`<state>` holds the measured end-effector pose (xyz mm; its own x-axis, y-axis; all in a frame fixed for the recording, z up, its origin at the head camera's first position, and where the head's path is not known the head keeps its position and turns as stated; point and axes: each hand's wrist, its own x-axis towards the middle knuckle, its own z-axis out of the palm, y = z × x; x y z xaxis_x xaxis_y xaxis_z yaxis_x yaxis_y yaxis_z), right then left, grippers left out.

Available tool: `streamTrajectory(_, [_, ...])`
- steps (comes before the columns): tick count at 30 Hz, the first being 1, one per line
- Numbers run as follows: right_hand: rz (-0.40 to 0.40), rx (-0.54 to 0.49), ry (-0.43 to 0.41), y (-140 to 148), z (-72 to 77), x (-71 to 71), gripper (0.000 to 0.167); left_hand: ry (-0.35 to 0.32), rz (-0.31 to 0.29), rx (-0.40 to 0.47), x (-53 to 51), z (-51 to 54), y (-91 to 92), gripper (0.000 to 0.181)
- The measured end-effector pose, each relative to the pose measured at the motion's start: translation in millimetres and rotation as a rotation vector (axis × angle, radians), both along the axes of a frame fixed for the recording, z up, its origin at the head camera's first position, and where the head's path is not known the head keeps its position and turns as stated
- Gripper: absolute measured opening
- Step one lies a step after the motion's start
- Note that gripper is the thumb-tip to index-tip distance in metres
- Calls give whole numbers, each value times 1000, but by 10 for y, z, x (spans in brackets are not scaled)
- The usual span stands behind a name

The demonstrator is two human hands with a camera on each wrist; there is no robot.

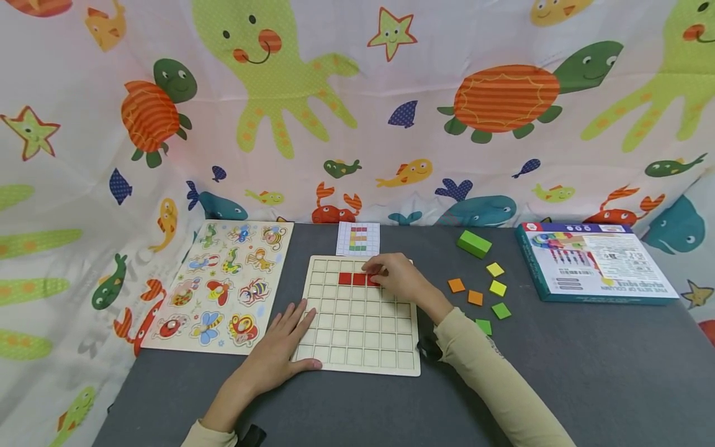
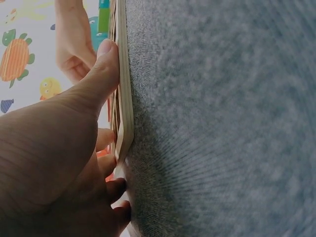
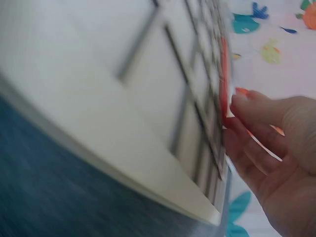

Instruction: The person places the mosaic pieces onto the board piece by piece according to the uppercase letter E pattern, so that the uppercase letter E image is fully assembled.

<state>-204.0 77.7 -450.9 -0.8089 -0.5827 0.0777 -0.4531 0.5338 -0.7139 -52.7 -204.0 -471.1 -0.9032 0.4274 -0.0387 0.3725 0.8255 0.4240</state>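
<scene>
Left hand (image 1: 279, 347) spread, steadying left side of grid board (image 1: 363, 356), toward bench (image 1: 558, 372) far edge. Right hand (image 1: 399, 277) pinching rightmost red square (image 1: 370, 281), board's second row from far edge. Advise: align with cell, press flush, spare neighbours.

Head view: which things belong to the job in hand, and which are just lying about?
Job, it seems:
grid board, left hand on its edge
red squares, one pinched by the right hand
pattern card
orange squares
yellow squares
green squares

Likely lying about:
insect board
flat box
green block (role unclear)
sea-animal cloth
</scene>
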Motion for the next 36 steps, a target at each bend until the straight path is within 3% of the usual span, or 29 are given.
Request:
streamTrajectory(9, [-42,-4,-6,504,184,-14,27,-18,7,-12,3,13,-20,97])
streamTrajectory(16, [-191,47,36,1194,156,11,29,-28,15,-4,3,20,-29,97])
streamTrajectory(23, [-362,59,82,1788,107,123,27,-47,14,-9,11,10,-31,97])
streamTrajectory(29, [-468,89,89,1972,20,156,26,-26,11,-1,21,-8,-26,97])
streamTrajectory(36, [-517,127,63,2027,-47,128,28,-20,5,-3,1,-1,0,97])
